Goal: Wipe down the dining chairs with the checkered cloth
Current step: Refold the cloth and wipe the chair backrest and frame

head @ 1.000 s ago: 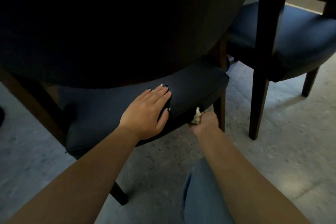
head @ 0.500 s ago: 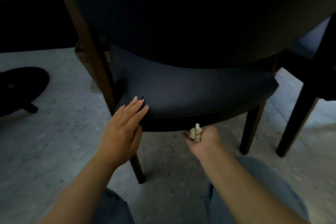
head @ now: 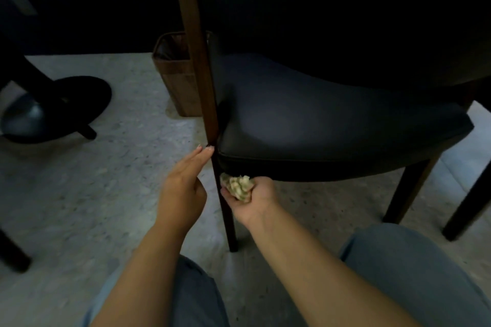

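From my head camera I look down at a chair (head: 332, 119) with a dark blue padded seat, standing on a pale speckled floor (head: 79, 194). Its dark backrest fills the far right of the view, too dim to make out in detail. My left hand (head: 183, 188) is just left of the chair's near left leg (head: 225, 210), fingers straight and close together, holding nothing; the fingertips (head: 206, 150) reach the wooden post where it meets the seat corner, and they look to be touching it, though the dim light keeps me from being sure. My right hand (head: 252, 195) is on the other side of that leg, just under the front edge of the seat, fingers curled tight round the cloth (head: 237, 186), which is bunched into a pale crumpled wad. The wad sits right beside the leg and just below the seat edge; whether it touches either I cannot tell. No check pattern shows on it in this light. Behind the post, on the floor to the far left of the seat, stands a brown bin (head: 172, 74) with a dark liner. Further left is a black round base (head: 61, 109) with a dark stem rising from it. At the right, two more dark legs stand on the floor, one under the seat (head: 409, 191) and one nearer the frame edge (head: 467, 202). My knees in light blue jeans (head: 398, 260) show at the near edge.
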A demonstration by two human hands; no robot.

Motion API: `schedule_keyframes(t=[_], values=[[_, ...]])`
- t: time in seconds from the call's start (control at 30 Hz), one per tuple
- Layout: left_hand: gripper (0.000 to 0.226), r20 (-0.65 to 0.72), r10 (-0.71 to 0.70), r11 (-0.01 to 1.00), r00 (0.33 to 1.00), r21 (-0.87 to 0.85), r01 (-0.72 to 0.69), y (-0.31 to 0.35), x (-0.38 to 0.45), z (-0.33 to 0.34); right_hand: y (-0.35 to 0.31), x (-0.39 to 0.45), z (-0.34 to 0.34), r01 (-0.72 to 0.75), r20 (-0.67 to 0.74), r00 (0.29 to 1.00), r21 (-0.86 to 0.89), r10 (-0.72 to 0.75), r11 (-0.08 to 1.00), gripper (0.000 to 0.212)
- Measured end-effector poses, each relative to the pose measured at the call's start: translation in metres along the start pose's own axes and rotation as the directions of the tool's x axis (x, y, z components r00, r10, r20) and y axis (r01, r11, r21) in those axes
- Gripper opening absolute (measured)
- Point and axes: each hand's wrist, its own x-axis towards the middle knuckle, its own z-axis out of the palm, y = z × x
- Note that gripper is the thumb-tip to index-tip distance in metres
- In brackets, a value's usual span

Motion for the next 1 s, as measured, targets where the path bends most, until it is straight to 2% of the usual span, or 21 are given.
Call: schedule_keyframes(t=[0.07, 0.1, 0.13, 0.17, 0.2, 0.23, 0.27, 0.3, 0.33, 0.37, 0.4, 0.47, 0.5, 0.53, 0.73, 0.83, 0.9, 1.0], values=[[0.067, -0.018, 0.010, 0.999, 1.000, -0.040, -0.011, -0.003, 0.001, 0.001, 0.003, -0.014, -0.006, -0.046, 0.087, 0.994, -0.177, 0.062, 0.983, 0.035], [0.063, -0.034, -0.009, 0.999, 0.999, -0.051, 0.007, -0.005, 0.001, 0.001, 0.004, -0.021, -0.009, -0.013, 0.116, 0.992, -0.302, 0.050, 0.953, 0.032], [0.059, -0.057, -0.049, 0.997, 0.997, -0.061, 0.046, -0.006, 0.002, 0.002, 0.001, -0.026, -0.011, 0.106, 0.148, 0.988, -0.444, -0.044, 0.890, 0.029], [0.056, -0.083, -0.100, 0.993, 0.992, -0.078, 0.094, -0.008, 0.002, 0.003, -0.003, -0.029, -0.013, 0.319, 0.232, 0.947, -0.591, -0.222, 0.741, 0.027], [0.053, -0.106, -0.148, 0.985, 0.983, -0.103, 0.138, -0.009, 0.002, 0.003, -0.009, -0.031, -0.014, 0.574, 0.403, 0.813, -0.679, -0.421, 0.458, 0.026], [0.052, -0.124, -0.192, 0.976, 0.974, -0.129, 0.176, -0.010, 0.002, 0.004, -0.016, -0.035, -0.014, 0.766, 0.636, 0.578, -0.639, -0.511, 0.071, 0.027], [0.051, -0.135, -0.228, 0.967, 0.964, -0.151, 0.208, -0.011, 0.003, 0.005, -0.024, -0.033, -0.013, 0.821, 0.849, 0.313, -0.467, -0.426, -0.328, 0.029], [0.051, -0.135, -0.253, 0.959, 0.958, -0.166, 0.230, -0.012, 0.003, 0.005, -0.030, -0.028, -0.012, 0.744, 0.974, 0.078, -0.200, -0.215, -0.638, 0.033], [0.050, -0.130, -0.266, 0.955, 0.955, -0.175, 0.242, -0.012, 0.003, 0.005, -0.037, -0.021, -0.011, 0.582, 0.997, -0.063, 0.074, 0.047, -0.810, 0.033], [0.050, -0.125, -0.271, 0.952, 0.954, -0.180, 0.247, -0.012, 0.002, 0.005, -0.043, -0.015, -0.010, 0.390, 0.956, -0.083, 0.290, 0.280, -0.874, 0.032], [0.050, -0.119, -0.273, 0.951, 0.955, -0.182, 0.250, -0.011, 0.002, 0.005, -0.048, -0.008, -0.011, 0.186, 0.888, -0.025, 0.456, 0.459, -0.870, 0.032], [0.050, -0.104, -0.269, 0.951, 0.957, -0.189, 0.247, -0.008, 0.000, 0.006, -0.058, 0.004, -0.016, -0.109, 0.740, 0.165, 0.671, 0.652, -0.733, 0.036], [0.049, -0.101, -0.263, 0.951, 0.959, -0.195, 0.241, -0.006, 0.000, 0.007, -0.062, 0.007, -0.018, -0.171, 0.691, 0.236, 0.721, 0.683, -0.671, 0.039], [0.049, -0.099, -0.256, 0.952, 0.962, -0.197, 0.233, -0.005, -0.001, 0.007, -0.066, 0.009, -0.019, -0.195, 0.670, 0.272, 0.741, 0.690, -0.643, 0.042], [0.048, -0.100, -0.212, 0.966, 0.972, -0.174, 0.193, 0.005, -0.009, 0.003, -0.099, 0.011, -0.047, -0.207, 0.556, 0.328, 0.831, 0.763, -0.516, 0.035], [0.058, -0.137, -0.086, 0.987, 0.987, -0.147, 0.066, 0.021, -0.013, 0.004, -0.122, 0.008, -0.075, -0.208, 0.557, 0.384, 0.829, 0.737, -0.519, 0.040], [0.062, -0.120, 0.079, 0.990, 0.990, -0.106, -0.092, 0.033, -0.013, 0.008, -0.135, -0.001, -0.091, -0.186, 0.650, 0.338, 0.755, 0.680, -0.629, 0.040], [0.060, 0.014, 0.297, 0.955, 0.955, -0.004, -0.297, 0.049, -0.014, 0.016, -0.156, -0.020, -0.111, 0.005, 0.830, 0.107, 0.550, 0.547, -0.835, 0.028]])
